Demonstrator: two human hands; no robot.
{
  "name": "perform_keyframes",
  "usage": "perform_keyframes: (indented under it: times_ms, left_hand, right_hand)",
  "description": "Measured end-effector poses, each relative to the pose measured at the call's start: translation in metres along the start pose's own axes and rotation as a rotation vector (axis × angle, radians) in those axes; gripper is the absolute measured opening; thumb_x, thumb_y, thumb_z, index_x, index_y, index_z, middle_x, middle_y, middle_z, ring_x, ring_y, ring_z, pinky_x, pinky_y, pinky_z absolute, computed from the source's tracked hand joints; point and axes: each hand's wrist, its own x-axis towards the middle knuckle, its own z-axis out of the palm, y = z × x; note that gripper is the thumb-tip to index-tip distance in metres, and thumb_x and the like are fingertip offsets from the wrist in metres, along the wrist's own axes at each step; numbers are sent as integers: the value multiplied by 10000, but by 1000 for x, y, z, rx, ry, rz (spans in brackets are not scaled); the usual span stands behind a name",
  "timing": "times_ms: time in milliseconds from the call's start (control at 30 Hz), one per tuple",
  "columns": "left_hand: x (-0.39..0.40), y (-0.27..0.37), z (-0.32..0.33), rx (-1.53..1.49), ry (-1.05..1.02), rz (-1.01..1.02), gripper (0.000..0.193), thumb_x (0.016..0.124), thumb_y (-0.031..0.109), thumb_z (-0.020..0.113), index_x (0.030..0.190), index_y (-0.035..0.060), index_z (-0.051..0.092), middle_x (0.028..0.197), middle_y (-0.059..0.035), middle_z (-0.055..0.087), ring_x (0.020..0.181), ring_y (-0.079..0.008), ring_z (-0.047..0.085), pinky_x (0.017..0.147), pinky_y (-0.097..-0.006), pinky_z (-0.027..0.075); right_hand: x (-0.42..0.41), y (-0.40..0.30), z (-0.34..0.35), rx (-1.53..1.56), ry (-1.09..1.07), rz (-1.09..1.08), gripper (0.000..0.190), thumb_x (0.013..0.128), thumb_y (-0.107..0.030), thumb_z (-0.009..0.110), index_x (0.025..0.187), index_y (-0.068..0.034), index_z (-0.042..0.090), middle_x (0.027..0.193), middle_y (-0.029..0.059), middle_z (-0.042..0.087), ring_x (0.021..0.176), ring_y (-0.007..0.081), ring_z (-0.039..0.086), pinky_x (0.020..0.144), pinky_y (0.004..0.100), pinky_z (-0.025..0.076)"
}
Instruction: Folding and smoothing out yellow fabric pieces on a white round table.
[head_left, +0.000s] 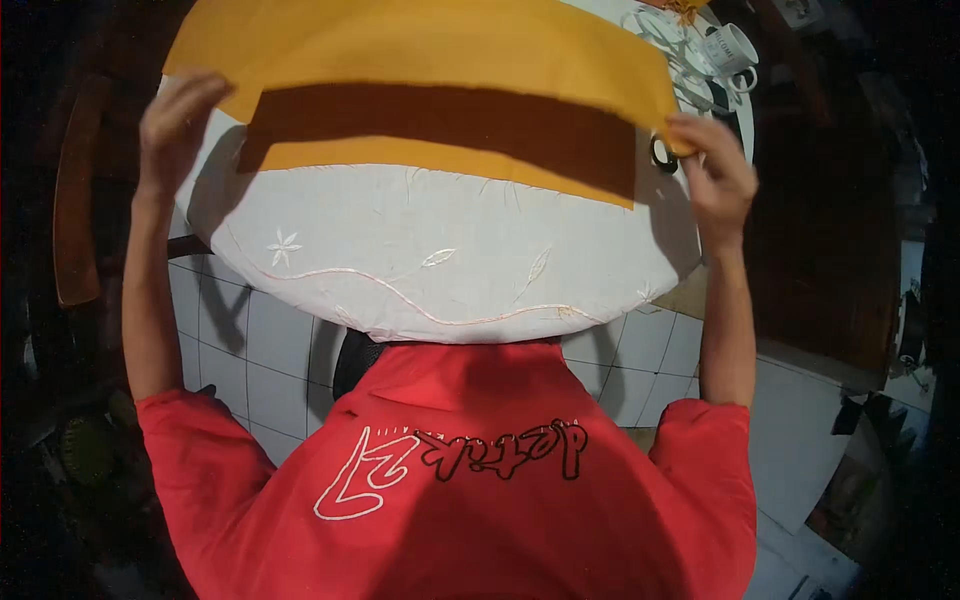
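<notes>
A wide piece of orange cloth (450, 45) lies folded over the white table cover in front of me, its near flap lifted and casting a dark shadow on the layer below. My right hand (712, 161) pinches the flap's right corner, just above a black-rimmed ring-shaped object (663, 154), perhaps a scissors handle. At the cloth's left edge, my left hand (176, 124) is blurred, fingertips closed together on the fabric. Loose threads hang from the frayed near edge of the lower layer. White embroidered flowers and leaves decorate the white table cover (450, 225).
Beyond my right hand stand a white mug (731, 49) bearing writing and a heap of pale strips (664, 37). Part of a wooden chair (75, 195) is at the left. White floor tiles (277, 382) show under the table, whose rounded edge meets my red shirt (480, 510).
</notes>
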Motion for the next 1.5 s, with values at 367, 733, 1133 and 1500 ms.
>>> perform_keyframes:
  times_ms: [367, 733, 1133, 1500]
  left_hand:
    - [-45, 42, 30, 100, -180, -179, 204, 857, -50, 686, 1040, 23, 741, 1014, -96, 691, 851, -223, 623, 735, -271, 542]
    - [-45, 38, 32, 151, -171, -193, 190, 872, -60, 664, 1030, 16, 737, 1002, -99, 691, 852, -224, 626, 736, -278, 546]
    - [-44, 42, 31, 39, -123, -229, 194, 841, -56, 694, 1023, 10, 685, 979, -82, 668, 817, -231, 622, 763, -256, 536]
    - [-48, 28, 14, 56, -258, -106, 186, 845, -27, 717, 1019, 36, 711, 984, -82, 666, 793, -224, 629, 758, -278, 575]
  right_hand:
    - [-50, -9, 24, -114, -178, 68, 278, 745, 140, 639, 984, 33, 732, 1091, 112, 707, 933, 244, 664, 823, 296, 553]
    - [-47, -12, 26, -150, -201, 37, 270, 754, 131, 652, 1001, 44, 719, 1123, 122, 688, 977, 261, 648, 848, 313, 545]
    - [-49, -19, 28, -196, -242, 35, 287, 752, 118, 649, 1025, 44, 699, 1152, 127, 675, 1059, 302, 616, 931, 373, 506]
    - [-49, -24, 31, -246, -217, -21, 240, 764, 154, 621, 957, 29, 690, 1103, 112, 694, 1028, 296, 635, 913, 378, 521]
